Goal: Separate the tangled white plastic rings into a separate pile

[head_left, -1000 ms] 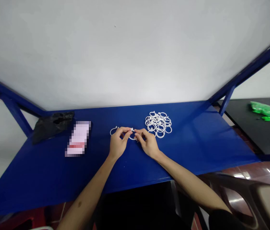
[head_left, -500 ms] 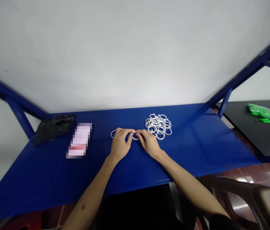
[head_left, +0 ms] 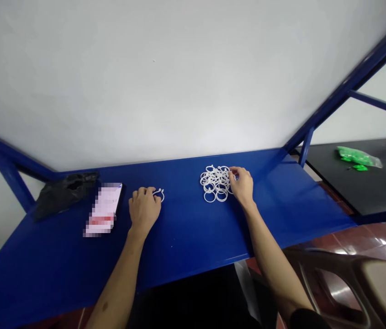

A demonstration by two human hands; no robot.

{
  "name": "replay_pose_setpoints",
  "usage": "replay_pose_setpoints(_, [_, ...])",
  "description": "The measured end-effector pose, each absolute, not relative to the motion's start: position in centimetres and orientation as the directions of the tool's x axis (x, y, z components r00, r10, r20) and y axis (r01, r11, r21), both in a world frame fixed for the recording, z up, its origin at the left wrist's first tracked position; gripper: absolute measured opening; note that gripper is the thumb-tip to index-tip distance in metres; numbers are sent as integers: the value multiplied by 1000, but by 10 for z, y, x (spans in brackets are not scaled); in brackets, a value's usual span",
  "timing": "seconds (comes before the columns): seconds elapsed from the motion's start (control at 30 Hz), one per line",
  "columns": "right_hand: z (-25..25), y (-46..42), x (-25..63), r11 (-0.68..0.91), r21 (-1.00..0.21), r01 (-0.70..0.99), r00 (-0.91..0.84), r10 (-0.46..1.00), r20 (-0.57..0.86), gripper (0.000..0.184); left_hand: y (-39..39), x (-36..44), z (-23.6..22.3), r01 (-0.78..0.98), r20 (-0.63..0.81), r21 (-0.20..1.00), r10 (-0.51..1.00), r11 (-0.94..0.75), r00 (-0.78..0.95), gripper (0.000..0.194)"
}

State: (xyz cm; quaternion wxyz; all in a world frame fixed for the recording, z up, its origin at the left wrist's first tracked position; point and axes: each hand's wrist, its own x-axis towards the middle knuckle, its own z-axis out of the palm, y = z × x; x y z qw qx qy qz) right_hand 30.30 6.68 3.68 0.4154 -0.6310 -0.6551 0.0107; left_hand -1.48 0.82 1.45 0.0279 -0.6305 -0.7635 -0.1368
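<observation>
A pile of several white plastic rings lies on the blue table. My right hand rests at the pile's right edge, its fingers curled onto the rings there. My left hand lies further left with its fingers closed on linked white rings, which stick out past the fingertips onto the table.
A pixelated pink and white card lies left of my left hand, with a crumpled black bag beyond it. Blue frame bars rise at both sides. A black table at the right carries a green bag. A brown chair stands at lower right.
My hands have parted from the middle. The left hand carried the joined rings to the left and set them down on the table; the right hand moved right to the ring pile.
</observation>
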Motion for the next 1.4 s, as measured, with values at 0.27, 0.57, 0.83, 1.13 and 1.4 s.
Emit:
replay_pose_setpoints(0.27, [6, 99, 329, 57, -591, 805, 248, 872, 421, 27, 4, -7, 31, 979, 128, 131, 976, 158, -175, 25])
replay_pose_setpoints(0.57, [5, 86, 327, 118, -520, 846, 189, 845, 500, 27, 4, -3, 28, 938, 182, 340, 974, 67, -135, 14])
replay_pose_setpoints(0.83, [14, 61, 283, 404, -448, 797, -65, 796, 602, 24, 4, 9, 25, 806, 304, 580, 949, -117, -81, 10])
replay_pose_setpoints(1.13, [21, 28, 234, 656, -551, 516, -449, 755, 478, 25, -3, 30, 24, 645, 404, 716, 912, -266, -73, 11])
replay_pose_setpoints(1.4, [19, 19, 220, 443, -815, 373, -396, 871, 292, 17, -9, 39, 25, 662, 500, 668, 864, -340, -60, 13])
